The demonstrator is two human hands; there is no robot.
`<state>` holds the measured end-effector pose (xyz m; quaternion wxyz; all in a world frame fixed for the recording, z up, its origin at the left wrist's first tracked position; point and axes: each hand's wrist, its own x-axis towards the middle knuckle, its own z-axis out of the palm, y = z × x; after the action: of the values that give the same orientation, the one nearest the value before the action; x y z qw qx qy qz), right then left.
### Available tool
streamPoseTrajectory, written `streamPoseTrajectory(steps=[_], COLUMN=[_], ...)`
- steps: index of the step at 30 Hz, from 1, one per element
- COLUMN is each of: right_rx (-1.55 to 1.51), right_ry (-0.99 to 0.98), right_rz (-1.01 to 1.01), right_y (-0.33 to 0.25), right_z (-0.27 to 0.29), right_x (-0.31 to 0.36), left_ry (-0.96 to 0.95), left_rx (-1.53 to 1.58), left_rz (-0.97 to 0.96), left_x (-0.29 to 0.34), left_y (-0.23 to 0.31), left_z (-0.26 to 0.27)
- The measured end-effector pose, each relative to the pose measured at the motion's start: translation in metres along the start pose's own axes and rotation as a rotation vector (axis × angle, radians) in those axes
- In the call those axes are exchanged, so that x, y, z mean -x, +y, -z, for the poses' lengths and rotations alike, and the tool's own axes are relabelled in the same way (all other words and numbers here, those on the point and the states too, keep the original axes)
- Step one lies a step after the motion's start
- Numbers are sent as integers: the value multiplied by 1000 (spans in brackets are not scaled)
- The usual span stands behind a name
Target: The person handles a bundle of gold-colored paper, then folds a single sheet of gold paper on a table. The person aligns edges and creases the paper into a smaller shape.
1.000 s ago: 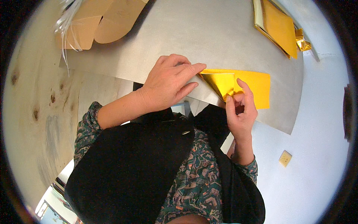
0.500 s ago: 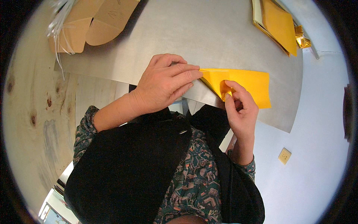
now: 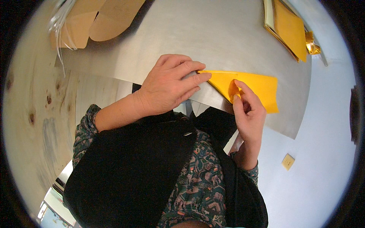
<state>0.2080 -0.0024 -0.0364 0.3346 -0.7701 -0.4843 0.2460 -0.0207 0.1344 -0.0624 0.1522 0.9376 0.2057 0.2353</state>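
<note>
A yellow paper sheet point(image 3: 260, 89), shiny gold where it curls, lies on the metal tabletop close to its front edge. Its left part is folded to a narrow point. At that point my left hand point(image 3: 169, 85) holds the sheet, with the fingers stretched over the tip and part of the grip hidden beneath them. My right hand point(image 3: 249, 110) is closed on the curled near edge, pinching the paper between thumb and forefinger.
The grey metal tabletop point(image 3: 213, 34) has a cardboard box point(image 3: 110, 21) at its far left, beside thin clear plastic strands point(image 3: 59, 28). A stack of yellow sheets point(image 3: 291, 28) lies far right, next to a crumpled gold piece point(image 3: 313, 46). A white wall with an outlet point(image 3: 288, 162) borders the right.
The view has shifted slightly. My left fingers reach a little further over the folded tip, and the fold along the near edge looks flatter. My right hand keeps its pinch.
</note>
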Motion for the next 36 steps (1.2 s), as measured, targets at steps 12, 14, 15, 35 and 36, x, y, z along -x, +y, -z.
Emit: streamPoseTrajectory(steps=[12, 14, 15, 35, 36], right_rx=[19, 33, 28, -28, -25], right_ry=[-2, 8, 6, 41, 43], right_rz=[-51, -26, -63, -89, -121], right_y=[3, 3, 3, 0, 0], right_z=[0, -1, -1, 0, 0], right_x=[-1, -1, -1, 0, 0], left_ry=[-29, -42, -44, -79, -83], left_rx=[24, 21, 21, -8, -4], left_rz=[-4, -6, -2, 27, 30], left_x=[4, 5, 6, 6, 6], left_y=[2, 1, 1, 0, 1], left_z=[4, 4, 5, 7, 7])
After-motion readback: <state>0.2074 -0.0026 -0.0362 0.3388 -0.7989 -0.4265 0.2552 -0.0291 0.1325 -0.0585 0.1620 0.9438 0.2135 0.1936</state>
